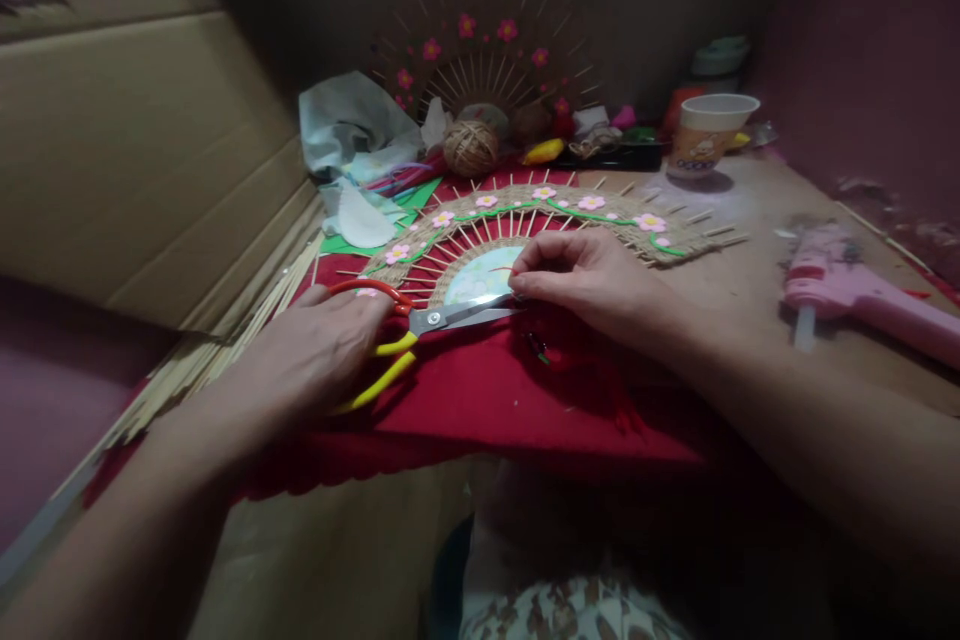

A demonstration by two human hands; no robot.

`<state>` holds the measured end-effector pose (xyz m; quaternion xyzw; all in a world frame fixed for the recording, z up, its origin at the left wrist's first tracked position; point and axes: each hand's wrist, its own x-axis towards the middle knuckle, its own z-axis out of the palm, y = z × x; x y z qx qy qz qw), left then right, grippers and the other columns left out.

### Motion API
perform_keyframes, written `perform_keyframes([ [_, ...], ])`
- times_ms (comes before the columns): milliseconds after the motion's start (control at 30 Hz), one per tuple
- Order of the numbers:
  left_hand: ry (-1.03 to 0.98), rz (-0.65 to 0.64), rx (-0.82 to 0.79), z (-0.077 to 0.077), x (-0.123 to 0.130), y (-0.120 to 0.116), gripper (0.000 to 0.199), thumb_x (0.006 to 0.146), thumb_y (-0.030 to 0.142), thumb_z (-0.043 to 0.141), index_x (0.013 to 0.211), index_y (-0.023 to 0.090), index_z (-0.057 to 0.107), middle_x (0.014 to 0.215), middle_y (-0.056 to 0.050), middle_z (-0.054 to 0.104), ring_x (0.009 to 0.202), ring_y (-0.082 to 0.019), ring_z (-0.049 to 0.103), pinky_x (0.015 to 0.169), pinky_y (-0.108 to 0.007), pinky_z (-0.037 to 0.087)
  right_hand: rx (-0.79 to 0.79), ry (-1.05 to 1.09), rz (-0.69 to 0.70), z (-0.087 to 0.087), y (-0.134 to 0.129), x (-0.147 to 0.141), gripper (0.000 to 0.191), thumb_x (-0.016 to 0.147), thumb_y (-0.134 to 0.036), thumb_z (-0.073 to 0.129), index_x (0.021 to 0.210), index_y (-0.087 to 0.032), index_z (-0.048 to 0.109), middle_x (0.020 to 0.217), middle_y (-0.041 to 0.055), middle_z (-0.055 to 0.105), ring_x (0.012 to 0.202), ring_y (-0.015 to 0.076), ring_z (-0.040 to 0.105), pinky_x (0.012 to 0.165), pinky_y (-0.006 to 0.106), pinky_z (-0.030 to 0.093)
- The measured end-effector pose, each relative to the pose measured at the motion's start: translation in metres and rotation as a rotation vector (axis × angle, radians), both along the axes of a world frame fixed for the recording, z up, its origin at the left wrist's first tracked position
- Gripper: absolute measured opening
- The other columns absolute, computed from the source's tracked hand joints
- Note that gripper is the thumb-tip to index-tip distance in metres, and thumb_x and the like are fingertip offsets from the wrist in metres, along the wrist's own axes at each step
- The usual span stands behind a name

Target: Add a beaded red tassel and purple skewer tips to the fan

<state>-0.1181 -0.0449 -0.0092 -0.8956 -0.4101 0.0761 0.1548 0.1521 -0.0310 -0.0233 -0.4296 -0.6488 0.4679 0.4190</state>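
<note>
The person's left grip [330, 340] is curled around the handles of steel scissors with red and yellow plastic handles [433, 318], blades slightly parted. The right grip [577, 265] pinches a thin red thread [499, 269] between thumb and forefinger, right at the blade tips. The main risk is a nicked fingertip, should the blades close while the fingers sit this near; slack in the thread could also make a cut go astray. Below the right grip, a red tassel with dark beads [536, 348] lies on a crimson cloth [465, 400]. Just beyond, a jute-woven fan with pale pink flowers and thin wooden ribs [517, 203] lies flat; dipping blades could snag its weave. To the right, on the brown counter [757, 220], rests a pink glue gun [847, 290].
</note>
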Motion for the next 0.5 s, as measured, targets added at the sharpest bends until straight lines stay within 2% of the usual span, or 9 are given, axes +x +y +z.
perform_keyframes([
  [167,-0.016,-0.039,0.05,0.004,0.006,0.005,0.024,0.084,0.047,0.04,0.076,0.024,0.042,0.071,-0.002,0.05,0.06,-0.02,0.044,0.063,-0.034,0.033,0.014,-0.017,0.011,0.0,0.002,0.001,0.003,0.068,-0.013,0.06,0.067,-0.014,0.063,0.063,-0.002,0.058,0.059,0.0083,0.049,0.056,0.022,0.036],
  [500,0.004,-0.04,0.195,-0.004,-0.001,0.017,0.027,0.082,0.05,0.041,0.081,0.023,0.042,0.074,-0.006,0.052,0.072,-0.026,0.053,0.072,-0.041,0.041,0.005,-0.003,0.017,0.0,0.002,0.0,0.003,0.069,-0.013,0.059,0.067,-0.014,0.062,0.059,-0.0028,0.055,0.056,0.008,0.046,0.053,0.021,0.034],
])
